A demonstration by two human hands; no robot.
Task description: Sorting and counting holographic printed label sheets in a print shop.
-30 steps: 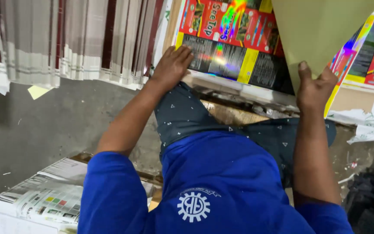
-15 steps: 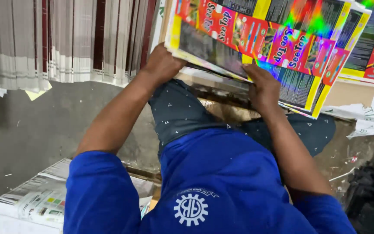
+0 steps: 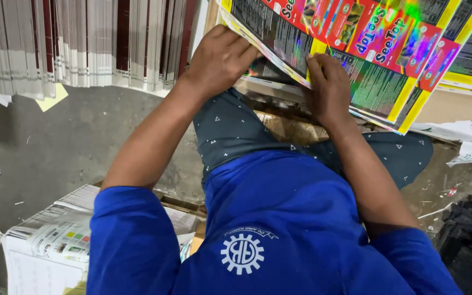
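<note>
**Both hands on a glossy printed sheet**

The left hand [image 3: 219, 57] curls its fingers [image 3: 235, 50] over the near edge of the printed sheets [image 3: 367, 49], knuckles up, gripping the stack's lip. The right hand [image 3: 329, 90] lies flatter, its fingers closed down on the same edge, thumb hidden beneath. The top sheet is thin, shiny card, red, yellow and black with an iridescent sheen, lying just beyond the fingers above the dark dotted trousers [image 3: 230, 131]. Left of the fingers stand upright bundles of grey-edged paper [image 3: 77, 43].

The slick coating could let a sheet slide out askew, and a thin edge pinched hard may crease.
</note>
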